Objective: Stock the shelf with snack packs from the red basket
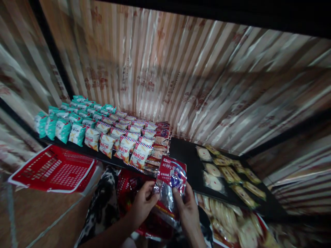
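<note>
One red packet (167, 172) is pinched by left hand (143, 205) and right hand (188, 210) at six o'clock, near the black shelf (182, 153). Striped sheeting (160, 62) hangs at twelve; floor (58, 215) shows at eight.

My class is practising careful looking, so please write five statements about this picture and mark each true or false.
1. The left hand and right hand hold a dark red packet. True.
2. Teal packets stand left of white packets. True.
3. The basket at the picture's left is green. False: the basket is red.
4. Yellow packets lie left of the teal ones. False: the yellow packets lie to their right.
5. The shelf is black. True.
</note>
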The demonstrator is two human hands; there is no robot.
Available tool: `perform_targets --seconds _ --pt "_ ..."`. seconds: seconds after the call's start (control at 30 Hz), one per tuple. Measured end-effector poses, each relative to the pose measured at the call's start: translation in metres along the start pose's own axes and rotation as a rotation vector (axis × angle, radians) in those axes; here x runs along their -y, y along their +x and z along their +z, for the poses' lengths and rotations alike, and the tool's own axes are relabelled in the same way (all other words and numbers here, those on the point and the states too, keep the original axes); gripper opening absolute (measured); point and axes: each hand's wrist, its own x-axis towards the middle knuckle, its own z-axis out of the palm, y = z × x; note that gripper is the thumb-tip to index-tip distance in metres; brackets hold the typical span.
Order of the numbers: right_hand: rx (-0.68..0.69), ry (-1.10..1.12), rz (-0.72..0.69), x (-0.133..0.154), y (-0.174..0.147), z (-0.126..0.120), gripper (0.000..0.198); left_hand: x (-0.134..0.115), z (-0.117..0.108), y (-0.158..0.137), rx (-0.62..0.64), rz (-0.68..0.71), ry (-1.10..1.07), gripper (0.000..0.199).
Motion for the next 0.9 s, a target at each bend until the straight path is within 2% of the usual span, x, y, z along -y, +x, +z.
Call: perform_targets --seconds 0.1,0.17,0.27,0.37,0.43,0.53,0.73,0.9 --pt "-0.054 0.006 -0.033 0.012 0.025 0.002 0.069 -0.007 0.002 -0.001 -0.110 0.145 0.229 0.058" --pt "-0.093 -0.026 -0.102 0.021 0.046 0.005 0.069 -0.013 0.001 -0.001 -0.128 0.270 0.413 0.062" --pt "-0.135 -0.151 -0.212 0.030 0.080 0.011 0.067 -0.018 0.000 0.003 -0.055 0.417 0.652 0.057" --pt "-0.125 -0.285 -0.268 0.036 0.109 0.022 0.065 -0.016 0.002 0.016 0.013 0.501 0.769 0.057" --pt "-0.112 -0.360 -0.309 0.040 0.123 0.031 0.065 -0.012 0.004 0.027 0.001 0.523 0.786 0.059" --pt "-0.095 -0.513 -0.357 0.047 0.135 0.045 0.066 -0.006 0.005 0.045 -0.085 0.526 0.793 0.060" --pt "-0.089 -0.789 -0.289 0.058 0.147 0.066 0.069 -0.003 0.001 0.067 -0.180 0.537 0.861 0.059" --pt "-0.062 -0.862 -0.345 0.056 0.157 0.076 0.054 0.000 0.001 0.075 -0.182 0.551 0.924 0.057"
